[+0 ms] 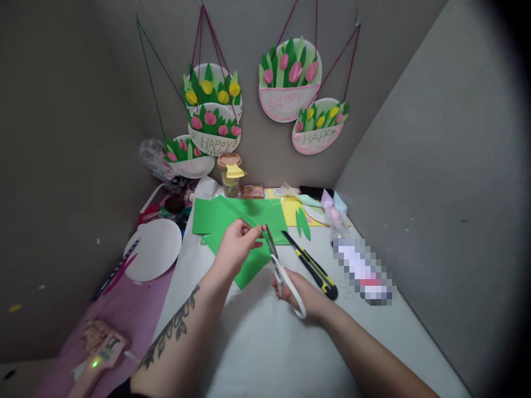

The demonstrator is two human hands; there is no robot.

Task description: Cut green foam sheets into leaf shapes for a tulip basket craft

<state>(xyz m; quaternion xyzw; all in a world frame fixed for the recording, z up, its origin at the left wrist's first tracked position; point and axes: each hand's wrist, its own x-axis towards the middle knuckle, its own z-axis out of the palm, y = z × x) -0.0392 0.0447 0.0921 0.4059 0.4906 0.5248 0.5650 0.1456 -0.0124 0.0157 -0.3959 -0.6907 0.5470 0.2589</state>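
Green paper in a narrow strip (236,209) is pinched at the thumb and fingertips of the left hand (238,246), which is closed to that small grip over the middle of the table. The right hand (292,290) is curled round the white plastic handles of a pair of metal-bladed scissors (279,264); the blades point away from the person, their tips just beside the left fingertips. Whether they touch the strip is too small to tell. Beneath and beyond the left hand lie overlapping bright green paper sheets (244,271) on the white-covered table (265,354).

On the wall hang five white paper-plate pockets (288,105) on cords, all filled with green paper leaves and paper tulips. The top left one holds yellow tulips, the lower right one yellow and pink, and the other three pink. Lettering on some of the fronts reads HAPPY.

At the back of the table stands a clear cup with a brown lid (229,160), a yellow piece in front of it; its contents cannot be made out. Crumpled clear plastic (151,160) sits at the far left. Right of the green sheets, slim green leaf cutouts (303,224) lie partly over a yellow sheet (292,210). Nearer the right hand, a black-and-yellow utility knife (311,262) lies slantwise. On the pink surface at left rests a white round disc (153,251).
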